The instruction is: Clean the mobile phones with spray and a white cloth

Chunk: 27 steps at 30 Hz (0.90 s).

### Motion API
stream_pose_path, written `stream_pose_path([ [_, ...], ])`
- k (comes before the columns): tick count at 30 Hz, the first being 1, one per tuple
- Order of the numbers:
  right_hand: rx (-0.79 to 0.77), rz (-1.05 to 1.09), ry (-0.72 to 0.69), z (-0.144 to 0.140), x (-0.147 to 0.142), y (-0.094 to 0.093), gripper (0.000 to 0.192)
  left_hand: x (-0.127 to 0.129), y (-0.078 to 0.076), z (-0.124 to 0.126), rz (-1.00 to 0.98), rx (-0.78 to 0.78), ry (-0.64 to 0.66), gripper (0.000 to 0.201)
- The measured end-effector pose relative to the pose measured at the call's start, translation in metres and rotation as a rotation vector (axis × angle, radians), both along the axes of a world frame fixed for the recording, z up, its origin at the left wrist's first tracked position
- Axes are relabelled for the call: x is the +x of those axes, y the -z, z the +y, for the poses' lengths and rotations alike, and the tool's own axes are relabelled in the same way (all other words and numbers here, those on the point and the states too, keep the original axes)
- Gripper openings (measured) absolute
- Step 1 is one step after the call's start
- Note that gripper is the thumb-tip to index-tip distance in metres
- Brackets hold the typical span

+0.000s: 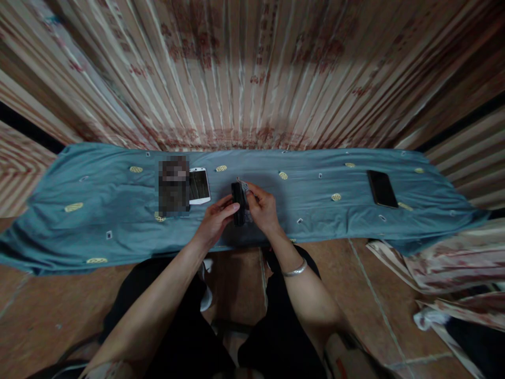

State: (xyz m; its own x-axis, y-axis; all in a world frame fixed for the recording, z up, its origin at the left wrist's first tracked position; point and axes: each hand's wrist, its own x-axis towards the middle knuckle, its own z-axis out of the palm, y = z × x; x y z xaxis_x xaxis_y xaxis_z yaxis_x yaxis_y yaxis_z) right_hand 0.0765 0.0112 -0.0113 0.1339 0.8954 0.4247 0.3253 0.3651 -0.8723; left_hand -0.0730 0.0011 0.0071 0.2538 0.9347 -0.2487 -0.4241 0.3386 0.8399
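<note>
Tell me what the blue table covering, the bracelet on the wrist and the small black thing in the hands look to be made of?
The table covering looks like soft woven cloth, matte, rumpled at its edges, with small yellow motifs. The bracelet looks like polished silvery metal, since it glints. The small black object, held by the left hand and right hand, seems hard and dark, perhaps plastic; too small to tell.

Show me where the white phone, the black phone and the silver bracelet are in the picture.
white phone [199, 186], head view, middle of its screen.
black phone [382, 188], head view, middle of its dark screen.
silver bracelet [295, 270], head view, band on the right wrist.
</note>
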Motion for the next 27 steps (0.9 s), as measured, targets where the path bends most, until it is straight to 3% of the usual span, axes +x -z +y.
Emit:
stream_pose_path([
  [27,0.039,0.044,-0.043,-0.0058,-0.0075,-0.007,0.035,-0.0002,-0.0056,0.0023,0.004,0.034,-0.036,0.045],
])
